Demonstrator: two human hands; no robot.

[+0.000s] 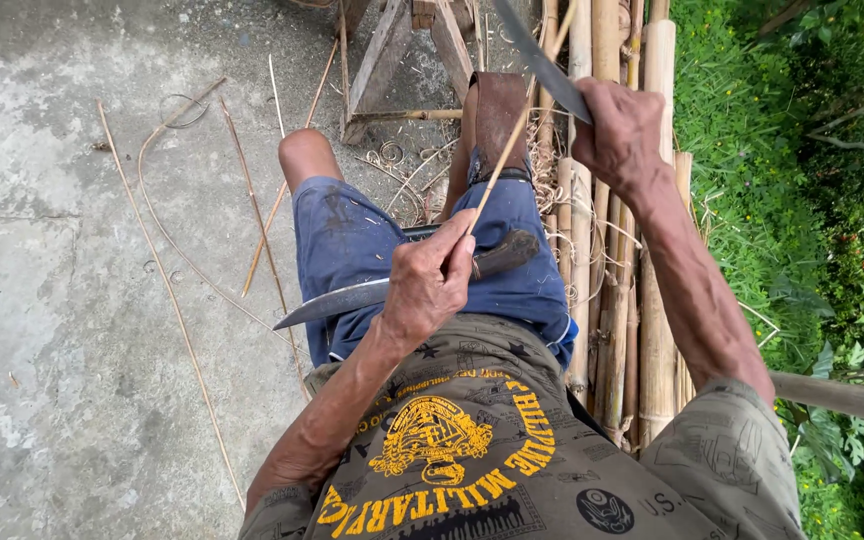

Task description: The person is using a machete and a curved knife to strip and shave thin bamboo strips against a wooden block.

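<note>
My left hand (430,285) rests on my lap and pinches the lower end of a thin bamboo strip (505,150), which slants up and to the right. Under that hand a long machete (337,300) lies across my blue shorts, its dark handle (507,252) pointing right. My right hand (624,130) is raised beyond my knee and grips a knife; its grey blade (542,62) points up-left and meets the strip near the top. A brown leather pad (497,112) covers my right knee.
Thick bamboo poles (614,300) lie bundled along my right side, with grass and plants (802,200) beyond. A wooden stand (392,55) stands ahead of my knees. Long thin strips (167,290) and curled shavings are scattered on the concrete floor (52,300).
</note>
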